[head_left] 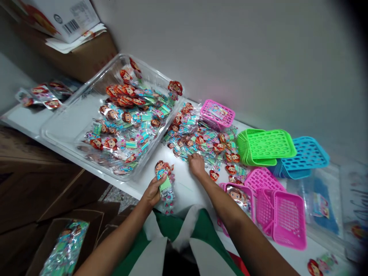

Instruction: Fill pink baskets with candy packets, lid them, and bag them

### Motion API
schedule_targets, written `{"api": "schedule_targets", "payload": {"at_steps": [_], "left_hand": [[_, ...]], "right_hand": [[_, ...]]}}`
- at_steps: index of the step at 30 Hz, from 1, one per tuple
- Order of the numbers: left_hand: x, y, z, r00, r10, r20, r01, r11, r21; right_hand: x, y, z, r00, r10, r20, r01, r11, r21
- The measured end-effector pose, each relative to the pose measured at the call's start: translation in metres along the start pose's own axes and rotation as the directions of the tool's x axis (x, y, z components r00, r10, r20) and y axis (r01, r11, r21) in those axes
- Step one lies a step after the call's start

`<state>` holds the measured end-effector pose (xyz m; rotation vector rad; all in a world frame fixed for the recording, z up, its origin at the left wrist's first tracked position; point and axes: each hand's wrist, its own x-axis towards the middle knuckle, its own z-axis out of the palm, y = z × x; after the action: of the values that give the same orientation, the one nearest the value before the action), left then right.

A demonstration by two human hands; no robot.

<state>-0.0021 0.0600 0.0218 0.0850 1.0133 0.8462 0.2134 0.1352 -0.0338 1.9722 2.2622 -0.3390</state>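
Left hand (152, 193): fingers closed on a bunch of cartoon packets (165, 186), near the front of the white tabletop (184, 184).
Right hand (197, 165): fingers curled at the near edge of a loose packet pile (208, 143); whether they grip anything, I cannot tell.
Clear tray (66, 124): left of the pile, heaped with similar packets showing red-haired and brown-haired figures.
Small pink basket (217, 114): beside the pile's far side.
Green basket stack (268, 144): right of the pile, partly over the blue basket stack (307, 154).
Nearer pink baskets (289, 218): beside the right forearm.
Cardboard boxes (34, 168): below the tabletop, at left.
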Motion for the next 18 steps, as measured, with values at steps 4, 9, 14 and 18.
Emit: {"api": "schedule_targets", "payload": {"at_steps": [4,9,14,18], "left_hand": [[-0.001,0.0,0.001,1.0,-0.001,0.015,0.001,1.0,0.01],[-0.004,-0.007,0.009,0.998,-0.012,0.062,0.011,1.0,0.015],[-0.009,-0.013,0.014,0.992,-0.071,0.102,0.068,0.997,0.032],[-0.011,-0.018,0.02,0.99,-0.061,0.124,0.062,0.998,-0.001]], "right_hand": [[-0.015,0.007,-0.003,1.0,0.002,-0.02,0.0,0.998,0.063],[-0.032,0.01,-0.006,0.991,0.12,-0.057,-0.098,0.95,0.297],[-0.043,0.017,0.0,0.926,0.324,0.195,-0.313,0.367,0.876],[-0.072,0.011,-0.004,0.889,0.368,0.275,-0.327,0.087,0.941]]}}
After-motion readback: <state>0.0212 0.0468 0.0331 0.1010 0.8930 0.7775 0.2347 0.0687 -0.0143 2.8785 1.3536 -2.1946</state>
